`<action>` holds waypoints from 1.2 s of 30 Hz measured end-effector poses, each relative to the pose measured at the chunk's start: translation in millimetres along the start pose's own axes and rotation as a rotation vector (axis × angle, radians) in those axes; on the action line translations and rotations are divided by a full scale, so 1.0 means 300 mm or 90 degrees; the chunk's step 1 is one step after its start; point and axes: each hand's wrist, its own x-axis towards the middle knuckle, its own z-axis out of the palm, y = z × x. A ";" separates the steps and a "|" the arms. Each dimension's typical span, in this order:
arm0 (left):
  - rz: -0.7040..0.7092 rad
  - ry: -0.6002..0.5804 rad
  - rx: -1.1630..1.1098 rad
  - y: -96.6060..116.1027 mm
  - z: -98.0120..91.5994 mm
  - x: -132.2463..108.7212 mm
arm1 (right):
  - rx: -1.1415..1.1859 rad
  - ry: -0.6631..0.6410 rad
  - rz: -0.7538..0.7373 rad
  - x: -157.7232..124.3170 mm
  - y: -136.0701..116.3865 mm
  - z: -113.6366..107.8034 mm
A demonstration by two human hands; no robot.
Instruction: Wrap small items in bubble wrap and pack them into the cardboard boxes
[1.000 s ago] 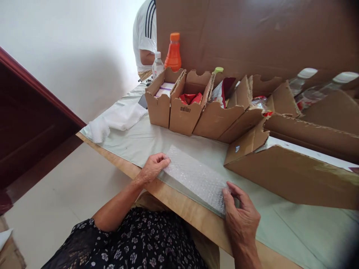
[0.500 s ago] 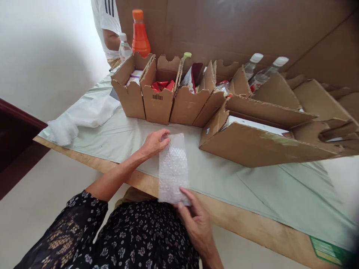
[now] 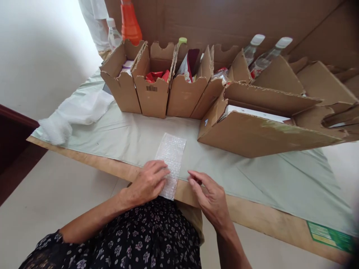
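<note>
A narrow bubble wrap bag or folded sheet [image 3: 173, 153] lies on the pale green cloth, its near end reaching over the table's front edge against the dark floral clothing. My left hand [image 3: 150, 179] rests on the left side of the bubble wrap, palm down, with bent fingers slightly apart and fingertips touching its surface. To the right of the bubble wrap, and apart from it, hovers my right hand [image 3: 211, 198]. Its thumb and forefinger are curved with a gap between them, and nothing shows in it.
Several cardboard bins [image 3: 153, 95] holding packets stand along the back. A long cardboard box [image 3: 252, 134] sits at the right. Crumpled bubble wrap [image 3: 84, 106] lies at the left. Behind the bins are an orange bottle [image 3: 131, 26] and clear bottles [image 3: 266, 59]. A person [image 3: 94, 22] stands beyond.
My left hand has moved from the bubble wrap's far end down to its near left side. My right hand has let go of the near end and moved right. The bubble wrap has tilted slightly.
</note>
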 end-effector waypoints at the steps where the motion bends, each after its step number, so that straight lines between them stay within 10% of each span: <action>1: 0.014 -0.024 -0.004 0.016 0.012 -0.011 | -0.024 -0.015 -0.051 0.032 0.003 0.017; 9: -0.011 0.002 -0.009 -0.015 0.074 -0.040 | -0.269 -0.314 -0.245 0.313 0.116 0.182; 16: 0.011 0.051 -0.034 -0.022 0.075 -0.040 | -0.310 -0.177 -0.169 0.398 0.136 0.137; 21: 0.012 0.059 -0.050 -0.019 0.077 -0.042 | -0.279 -0.297 -0.284 0.363 0.081 0.189; 27: 0.024 0.070 -0.065 -0.026 0.086 -0.048 | -0.362 -0.186 -0.092 0.481 0.170 0.149; 36: -0.015 0.007 -0.080 -0.019 0.028 -0.019 | -0.364 -0.237 -0.219 0.389 0.114 0.248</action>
